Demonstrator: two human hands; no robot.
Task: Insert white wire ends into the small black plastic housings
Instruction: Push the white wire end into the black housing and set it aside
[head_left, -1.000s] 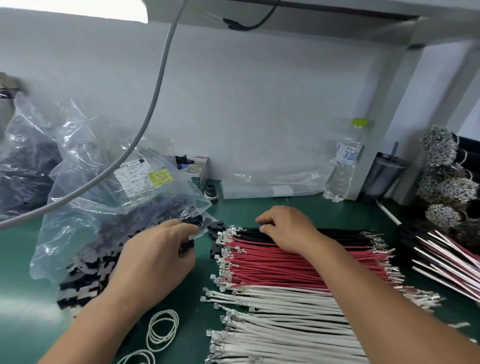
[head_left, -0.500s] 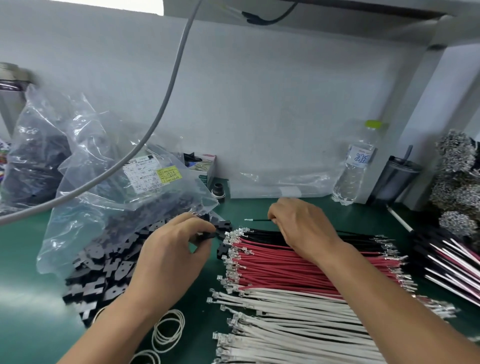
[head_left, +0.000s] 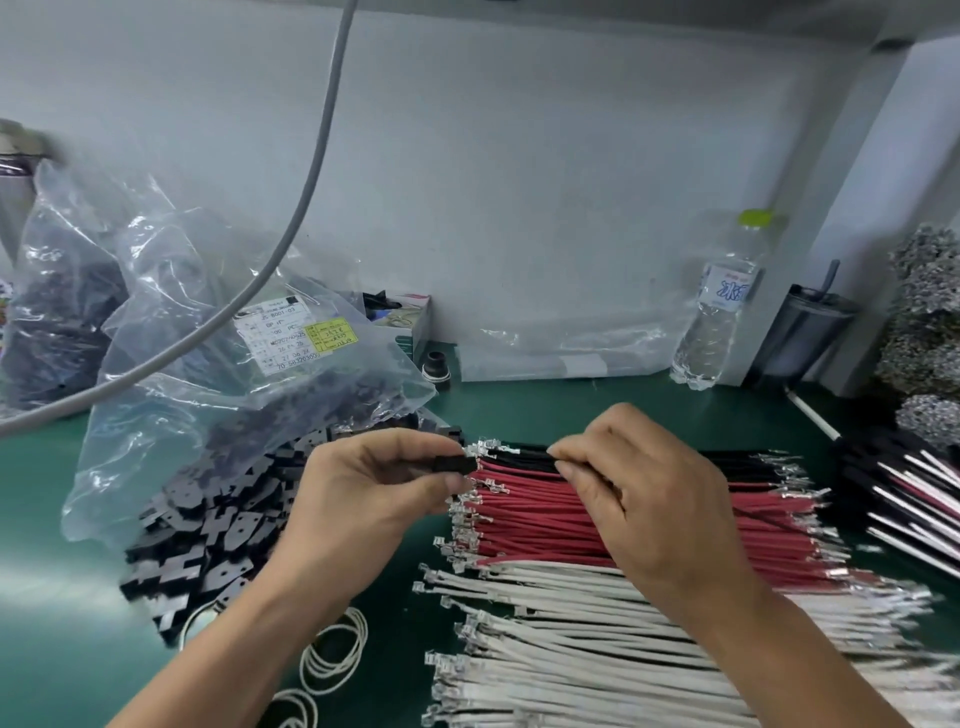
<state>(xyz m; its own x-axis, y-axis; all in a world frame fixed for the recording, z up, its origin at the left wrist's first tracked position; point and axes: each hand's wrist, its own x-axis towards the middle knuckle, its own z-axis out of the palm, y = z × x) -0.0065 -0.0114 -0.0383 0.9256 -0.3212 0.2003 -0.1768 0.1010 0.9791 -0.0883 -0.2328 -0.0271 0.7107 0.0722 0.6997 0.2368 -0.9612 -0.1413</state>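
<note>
My left hand (head_left: 363, 493) pinches a small black plastic housing (head_left: 456, 463) between thumb and fingers. My right hand (head_left: 639, 493) pinches a black wire (head_left: 519, 455) just right of the housing, its metal end pointing at the housing. Below the hands lie rows of wires on the green mat: black wires (head_left: 737, 462) at the back, red wires (head_left: 545, 525) in the middle, white wires (head_left: 571, 639) at the front, all with metal terminals on their left ends. A pile of black housings (head_left: 208, 525) spills from a clear plastic bag (head_left: 249, 374) at the left.
White rubber bands (head_left: 332, 654) lie on the green mat (head_left: 62, 597) near my left forearm. A water bottle (head_left: 719, 306) and a dark cup (head_left: 805, 332) stand at the back right. More wire bundles (head_left: 914, 488) lie at the right. A grey cable (head_left: 306, 182) hangs across the left.
My right hand has brought the black wire down and left toward the housing. My left hand has moved right, holding the housing up to the wire's end.
</note>
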